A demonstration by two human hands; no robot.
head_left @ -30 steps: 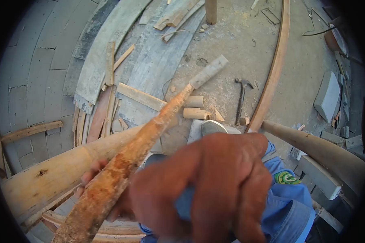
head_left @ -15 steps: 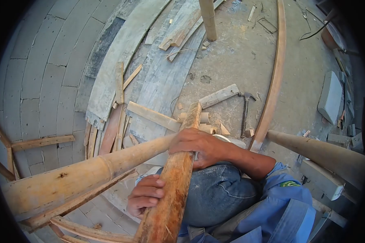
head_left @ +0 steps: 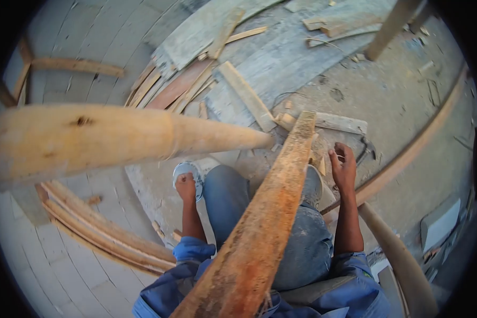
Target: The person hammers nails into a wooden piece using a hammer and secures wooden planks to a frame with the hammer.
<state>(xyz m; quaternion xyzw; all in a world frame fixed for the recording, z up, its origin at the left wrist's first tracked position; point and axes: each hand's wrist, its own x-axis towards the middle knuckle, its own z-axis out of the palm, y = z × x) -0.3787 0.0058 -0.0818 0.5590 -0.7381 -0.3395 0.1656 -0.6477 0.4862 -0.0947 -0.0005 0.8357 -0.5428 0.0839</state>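
A rough, brown-stained wooden plank (head_left: 259,212) slants up from the bottom edge across my lap, with neither hand on it. Over by the light-coloured shoe (head_left: 200,172), my left hand (head_left: 185,186) is closed in a fist; its inner side is hidden, so anything in it does not show. Right of the plank, my right hand (head_left: 344,165) hangs above the floor with its fingers loosely curled and apart, holding nothing. Just beyond it a claw hammer (head_left: 364,149) lies on the ground, partly behind the hand.
A thick round pole (head_left: 116,130) juts in from the left, its end near the plank. Short boards (head_left: 244,93) and wood scraps lie ahead. A long wooden strip (head_left: 413,143) and another round pole (head_left: 395,254) are on the right. An upright post (head_left: 389,34) stands farther off.
Both hands have let go of the plank and moved apart, the left toward the shoe, the right toward the hammer. The head view has turned, and the plank shows larger.
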